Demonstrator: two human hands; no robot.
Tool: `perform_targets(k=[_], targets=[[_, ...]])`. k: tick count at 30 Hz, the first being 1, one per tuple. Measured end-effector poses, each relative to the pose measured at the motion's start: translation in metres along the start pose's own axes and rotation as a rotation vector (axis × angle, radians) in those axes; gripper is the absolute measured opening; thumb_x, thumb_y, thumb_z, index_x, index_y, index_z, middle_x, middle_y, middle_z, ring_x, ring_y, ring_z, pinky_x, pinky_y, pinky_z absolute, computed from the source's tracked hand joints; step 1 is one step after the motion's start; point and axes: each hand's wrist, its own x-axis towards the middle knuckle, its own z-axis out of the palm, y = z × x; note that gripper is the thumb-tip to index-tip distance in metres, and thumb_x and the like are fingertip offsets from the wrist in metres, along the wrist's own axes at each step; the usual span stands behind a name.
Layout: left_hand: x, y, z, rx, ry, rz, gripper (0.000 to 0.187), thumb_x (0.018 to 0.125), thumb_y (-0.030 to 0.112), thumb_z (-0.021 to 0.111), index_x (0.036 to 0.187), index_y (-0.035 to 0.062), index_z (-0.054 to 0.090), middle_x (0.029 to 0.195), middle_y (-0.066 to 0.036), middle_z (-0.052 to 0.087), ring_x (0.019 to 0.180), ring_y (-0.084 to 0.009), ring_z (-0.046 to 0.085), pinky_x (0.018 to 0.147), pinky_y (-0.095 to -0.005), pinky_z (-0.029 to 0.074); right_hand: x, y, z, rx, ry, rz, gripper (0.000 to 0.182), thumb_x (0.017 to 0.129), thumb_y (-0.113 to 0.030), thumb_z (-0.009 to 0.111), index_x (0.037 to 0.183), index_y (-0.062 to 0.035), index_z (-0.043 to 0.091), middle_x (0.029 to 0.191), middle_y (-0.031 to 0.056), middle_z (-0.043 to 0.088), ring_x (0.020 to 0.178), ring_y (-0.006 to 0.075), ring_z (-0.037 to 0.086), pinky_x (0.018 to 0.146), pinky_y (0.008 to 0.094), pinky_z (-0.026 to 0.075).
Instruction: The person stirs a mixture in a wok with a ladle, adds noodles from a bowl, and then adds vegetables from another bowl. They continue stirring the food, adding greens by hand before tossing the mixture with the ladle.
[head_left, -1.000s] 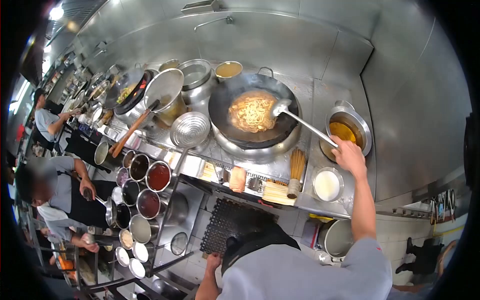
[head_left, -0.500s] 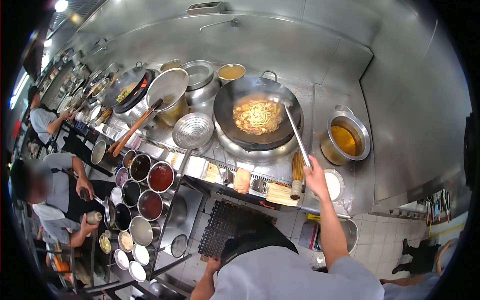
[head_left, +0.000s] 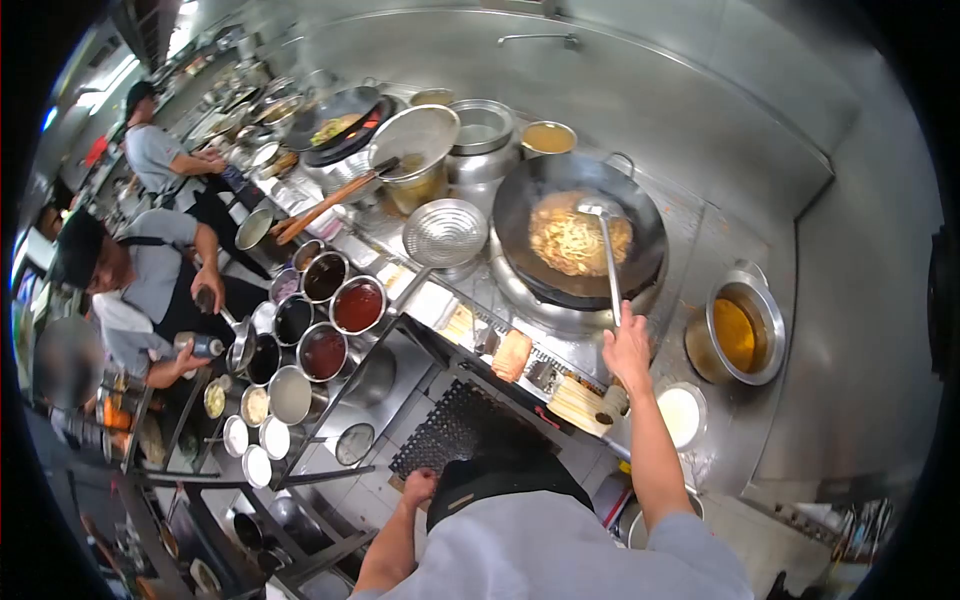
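Observation:
My right hand (head_left: 627, 352) is closed round the long metal handle of a ladle (head_left: 613, 262), whose head rests at the far side of the food. Thick noodles (head_left: 575, 244) in brown sauce lie in the large dark wok (head_left: 645, 262), which sits on the round burner. Down by my waist, near the black apron (head_left: 500, 490), hangs my left hand (head_left: 420, 486). Its fingers are curled, and no object shows in them. Left of the wok lies a perforated metal strainer (head_left: 445, 232). A bamboo brush (head_left: 614, 402) is partly hidden beside my right forearm.
A pot of amber liquid (head_left: 735, 335) and a bowl of white contents (head_left: 682, 416) stand on the right. Several sauce pots (head_left: 358, 304) fill a rack at the left. Two co-workers (head_left: 165, 250) stand beyond it; the nearer one holds a ladle and a bottle. A folded cloth (head_left: 512, 356) lies on the front ledge.
The view has turned left, so the counter appears shifted right. My right hand and the ladle have moved left relative to the wok, bringing the ladle's head further over the noodles.

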Motion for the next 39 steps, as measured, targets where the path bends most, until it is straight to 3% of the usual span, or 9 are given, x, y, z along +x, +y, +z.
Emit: perform_targets(k=[3,9,11,13,15,17,22,34,39], targets=[[-0.021,0.007,0.04,0.13,0.068,0.04,0.025,0.077,0.026,0.053,0.091,0.0084,0.064,0.085,-0.016,0.063,0.084,-0.0307,0.061,0.076,-0.0367,0.047,-0.024,-0.017,-0.023,0.13,0.381,-0.262,0.049,0.075,-0.009,0.058,0.12,0.0002,0.041,0.11,0.0178,0.044,0.097,0.0358,0.047,0.083,0.0415,0.037],[-0.07,0.044,0.03,-0.108,0.033,-0.063,0.026,0.079,0.026,0.055,0.095,0.0075,0.063,0.095,-0.013,0.063,0.092,-0.0263,0.059,0.082,-0.033,0.044,-0.116,-0.039,0.01,0.807,-0.314,-0.365,0.015,0.076,-0.008,0.057,0.089,-0.0015,0.057,0.077,0.0133,0.057,0.071,0.0308,0.057,0.065,0.0363,0.046],[-0.079,0.054,0.036,-0.145,-0.072,-0.023,0.026,0.079,0.025,0.054,0.096,0.0075,0.063,0.096,-0.012,0.063,0.092,-0.0241,0.058,0.082,-0.0323,0.044,-0.144,-0.044,0.023,0.736,-0.319,-0.668,0.011,0.076,-0.009,0.057,0.084,-0.003,0.059,0.077,0.0118,0.059,0.07,0.0284,0.059,0.06,0.0341,0.047],[-0.089,0.066,0.035,-0.114,-0.245,0.094,0.025,0.08,0.025,0.055,0.097,0.0083,0.064,0.096,-0.01,0.063,0.091,-0.021,0.059,0.082,-0.0305,0.044,-0.171,-0.042,0.037,0.745,-0.555,-0.717,0.01,0.076,-0.009,0.056,0.083,-0.0031,0.06,0.08,0.0115,0.061,0.073,0.0285,0.06,0.062,0.0329,0.047],[-0.101,0.089,0.035,-0.021,-0.279,0.127,0.029,0.08,0.028,0.053,0.094,0.0054,0.064,0.093,-0.013,0.063,0.09,-0.0237,0.059,0.081,-0.0336,0.044,-0.186,-0.043,0.043,0.77,-0.785,-0.727,0.01,0.077,-0.009,0.058,0.081,-0.0011,0.061,0.067,0.0094,0.061,0.059,0.0127,0.058,0.054,0.0255,0.046],[-0.104,0.1,0.045,0.032,-0.31,0.162,0.031,0.08,0.03,0.052,0.093,0.005,0.063,0.093,-0.015,0.063,0.09,-0.0271,0.059,0.079,-0.0363,0.044,-0.188,-0.052,0.036,0.733,-0.991,-0.668,0.01,0.078,-0.011,0.059,0.081,-0.0012,0.061,0.062,0.0069,0.059,0.055,0.0087,0.055,0.053,0.0239,0.044],[-0.14,0.073,0.067,0.057,-0.283,0.052,0.031,0.08,0.029,0.053,0.098,0.0069,0.063,0.095,-0.013,0.063,0.092,-0.026,0.058,0.079,-0.0364,0.044,-0.173,-0.078,0.053,0.795,-1.086,-0.756,0.019,0.08,-0.011,0.06,0.065,-0.0011,0.054,0.055,-0.0056,0.048,0.05,0.0005,0.04,0.043,0.0195,0.031],[-0.172,-0.057,0.091,-0.375,0.135,-0.173,0.023,0.068,0.025,0.065,0.084,0.0081,0.066,0.083,-0.009,0.065,0.08,-0.0211,0.06,0.072,-0.0336,0.046,-0.226,-0.136,0.07,0.518,-1.38,-0.902,0.016,0.082,-0.008,0.058,0.069,-0.0012,0.053,0.054,-0.0069,0.045,0.048,-0.0003,0.034,0.042,0.0179,0.027],[-0.21,-0.089,0.091,-0.633,0.396,-0.339,0.023,0.068,0.025,0.065,0.083,0.0073,0.065,0.083,-0.01,0.064,0.079,-0.0219,0.06,0.071,-0.0336,0.047,-0.271,-0.178,0.07,0.205,-1.238,-1.299,0.01,0.078,-0.009,0.06,0.077,-0.0002,0.056,0.051,0.0035,0.049,0.044,0.0095,0.044,0.044,0.0254,0.036]])
